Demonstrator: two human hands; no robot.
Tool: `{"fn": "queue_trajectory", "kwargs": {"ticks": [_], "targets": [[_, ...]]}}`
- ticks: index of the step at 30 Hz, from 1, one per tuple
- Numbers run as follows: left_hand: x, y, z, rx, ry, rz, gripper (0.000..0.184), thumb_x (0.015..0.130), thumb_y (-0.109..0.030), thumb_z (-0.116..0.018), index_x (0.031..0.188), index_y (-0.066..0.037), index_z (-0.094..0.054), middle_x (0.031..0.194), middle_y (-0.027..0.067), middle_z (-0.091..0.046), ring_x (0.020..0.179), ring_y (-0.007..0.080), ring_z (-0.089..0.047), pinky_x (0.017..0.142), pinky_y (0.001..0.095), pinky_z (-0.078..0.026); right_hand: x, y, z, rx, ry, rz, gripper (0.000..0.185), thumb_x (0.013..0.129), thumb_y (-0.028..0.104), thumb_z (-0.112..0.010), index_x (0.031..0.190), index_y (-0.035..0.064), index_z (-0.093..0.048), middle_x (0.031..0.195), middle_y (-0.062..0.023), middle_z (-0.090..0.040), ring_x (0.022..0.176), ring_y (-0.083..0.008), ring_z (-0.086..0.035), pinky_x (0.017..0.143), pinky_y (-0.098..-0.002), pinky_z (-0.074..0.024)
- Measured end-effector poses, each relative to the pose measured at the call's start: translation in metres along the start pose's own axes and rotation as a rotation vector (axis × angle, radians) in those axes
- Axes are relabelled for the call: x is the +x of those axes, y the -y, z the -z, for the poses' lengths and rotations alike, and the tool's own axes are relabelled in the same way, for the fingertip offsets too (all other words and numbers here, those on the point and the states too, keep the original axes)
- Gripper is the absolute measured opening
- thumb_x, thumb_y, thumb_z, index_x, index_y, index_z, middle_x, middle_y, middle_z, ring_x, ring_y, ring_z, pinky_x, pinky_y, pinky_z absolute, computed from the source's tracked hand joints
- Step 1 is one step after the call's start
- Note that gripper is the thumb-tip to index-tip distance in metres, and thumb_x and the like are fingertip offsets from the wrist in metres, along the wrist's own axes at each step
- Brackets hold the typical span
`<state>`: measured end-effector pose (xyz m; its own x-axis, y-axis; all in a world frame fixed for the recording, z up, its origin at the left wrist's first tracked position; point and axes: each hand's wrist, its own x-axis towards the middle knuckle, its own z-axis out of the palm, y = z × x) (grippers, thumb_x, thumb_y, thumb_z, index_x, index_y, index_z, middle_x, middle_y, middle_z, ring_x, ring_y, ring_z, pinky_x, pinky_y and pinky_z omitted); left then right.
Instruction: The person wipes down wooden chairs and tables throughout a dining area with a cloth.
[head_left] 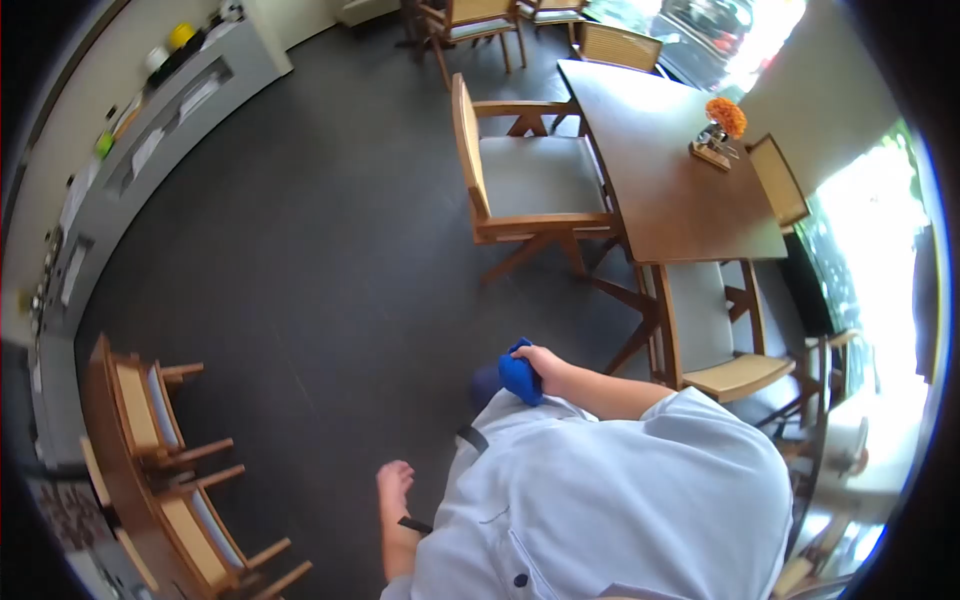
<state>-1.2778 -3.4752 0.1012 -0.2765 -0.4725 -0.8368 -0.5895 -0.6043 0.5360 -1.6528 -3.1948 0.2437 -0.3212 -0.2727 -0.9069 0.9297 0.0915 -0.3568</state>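
Observation:
My right hand [538, 364] is closed around a bunched blue cloth [520, 376], held in front of the body. Part of the cloth hangs below the fingers. Down at my other side, my left hand [395, 476] hangs over the dark floor with loosely bent fingers and nothing visible in it. A light grey shirt [620, 490] covers my torso between the two arms. The nearest furniture to my right hand is a wooden chair [725, 378] with a grey seat, a little to the right.
Ahead to the right stands a brown wooden table [660, 170] bearing an orange flower [726, 117] in a small vase. An armchair [540, 175] faces it from the left. More chairs [140, 405] line a table at lower left. A grey counter [200, 100] runs along the left wall.

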Motion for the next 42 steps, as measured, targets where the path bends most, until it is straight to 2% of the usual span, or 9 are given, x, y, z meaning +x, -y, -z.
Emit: {"fn": "queue_trajectory", "kwargs": {"ticks": [3, 8, 10, 14, 20, 26, 35, 37, 42], "targets": [[0.078, -0.16, 0.013, 0.012, 0.013, -0.09, 0.021, 0.094, -0.02, -0.055, 0.109, -0.007, -0.061, 0.105, 0.0089, -0.066, 0.093, 0.0245, -0.066, 0.082, 0.0421, -0.051, 0.012, 0.028, -0.055, 0.017, 0.057, 0.1, 0.032, 0.087, 0.018, -0.064, 0.116, 0.0068, -0.057, 0.107, -0.0133, -0.064, 0.096, -0.0264, -0.065, 0.084, -0.0417, -0.055], [0.205, -0.323, 0.001, 0.279, -0.047, -0.205, 0.015, 0.093, -0.017, -0.057, 0.104, -0.008, -0.06, 0.096, 0.0065, -0.066, 0.081, 0.0179, -0.064, 0.059, 0.0319, -0.05, 0.088, 0.109, -0.137, 0.079, 0.051, 0.073, 0.037, 0.087, 0.021, -0.064, 0.12, 0.0068, -0.056, 0.111, -0.0143, -0.062, 0.099, -0.0276, -0.064, 0.086, -0.0422, -0.0539], [0.24, -0.351, -0.003, 0.483, -0.044, -0.16, 0.009, 0.088, -0.01, -0.055, 0.093, -0.009, -0.063, 0.073, 0.0038, -0.062, 0.052, 0.0121, -0.054, 0.039, 0.0267, -0.037, 0.131, 0.151, -0.173, 0.159, 0.054, -0.031, 0.036, 0.088, 0.024, -0.062, 0.119, 0.0083, -0.055, 0.11, -0.0139, -0.061, 0.097, -0.0278, -0.064, 0.086, -0.0437, -0.0532], [0.298, -0.385, 0.003, 0.89, 0.179, 0.235, 0.018, 0.082, -0.004, -0.053, 0.091, -0.006, -0.068, 0.071, 0.0122, -0.065, 0.058, 0.0186, -0.061, 0.047, 0.0354, -0.046, 0.152, 0.294, -0.274, 0.138, 0.145, 0.056, 0.03, 0.088, 0.022, -0.061, 0.115, 0.0099, -0.056, 0.106, -0.0119, -0.06, 0.096, -0.0249, -0.063, 0.083, -0.0423, -0.0528], [0.368, -0.52, -0.065, 1.182, 0.279, -0.119, 0.015, 0.086, -0.007, -0.054, 0.095, -0.007, -0.066, 0.075, 0.0101, -0.065, 0.061, 0.0182, -0.062, 0.048, 0.0332, -0.047, 0.224, 0.44, -0.347, 0.142, 0.077, 0.258, 0.028, 0.088, 0.022, -0.062, 0.113, 0.0106, -0.058, 0.105, -0.0105, -0.062, 0.095, -0.023, -0.063, 0.081, -0.043, -0.0527], [0.484, -0.729, -0.147, 1.403, 0.427, -0.371, 0.013, 0.091, -0.01, -0.054, 0.099, -0.007, -0.063, 0.079, 0.0079, -0.065, 0.065, 0.0178, -0.062, 0.05, 0.031, -0.047, 0.296, 0.569, -0.356, 0.377, -0.093, 0.288, 0.027, 0.088, 0.022, -0.062, 0.112, 0.0107, -0.059, 0.105, -0.01, -0.062, 0.094, -0.0235, -0.064, 0.08, -0.0418, -0.0541], [0.637, -1.075, -0.415, 1.141, 0.468, -0.165, 0.011, 0.097, -0.014, -0.055, 0.105, -0.008, -0.059, 0.085, 0.0047, -0.066, 0.07, 0.0172, -0.064, 0.052, 0.0277, -0.047, 0.352, 0.712, -0.321, 0.944, -0.341, 0.422, 0.022, 0.087, 0.019, -0.062, 0.106, 0.0077, -0.059, 0.098, -0.0099, -0.062, 0.089, -0.0215, -0.064, 0.077, -0.0393, -0.0547], [0.645, -1.123, -0.508, 1.154, 0.372, -0.19, 0.014, 0.097, -0.013, -0.055, 0.108, -0.007, -0.06, 0.089, 0.0066, -0.067, 0.071, 0.017, -0.064, 0.052, 0.0281, -0.048, 0.376, 0.746, -0.303, 1.013, -0.335, 0.465, 0.023, 0.087, 0.019, -0.062, 0.106, 0.0073, -0.059, 0.098, -0.0105, -0.062, 0.089, -0.0216, -0.064, 0.078, -0.0396, -0.0548], [0.647, -1.159, -0.687, 1.437, 0.617, -0.298, 0.02, 0.095, -0.015, -0.057, 0.112, -0.006, -0.063, 0.095, 0.0069, -0.069, 0.077, 0.019, -0.066, 0.06, 0.0325, -0.051, 0.427, 0.847, -0.25, 1.163, -0.4, 0.305, 0.025, 0.087, 0.02, -0.061, 0.108, 0.0077, -0.059, 0.1, -0.01, -0.063, 0.093, -0.0229, -0.064, 0.08, -0.0409, -0.0541]]}}
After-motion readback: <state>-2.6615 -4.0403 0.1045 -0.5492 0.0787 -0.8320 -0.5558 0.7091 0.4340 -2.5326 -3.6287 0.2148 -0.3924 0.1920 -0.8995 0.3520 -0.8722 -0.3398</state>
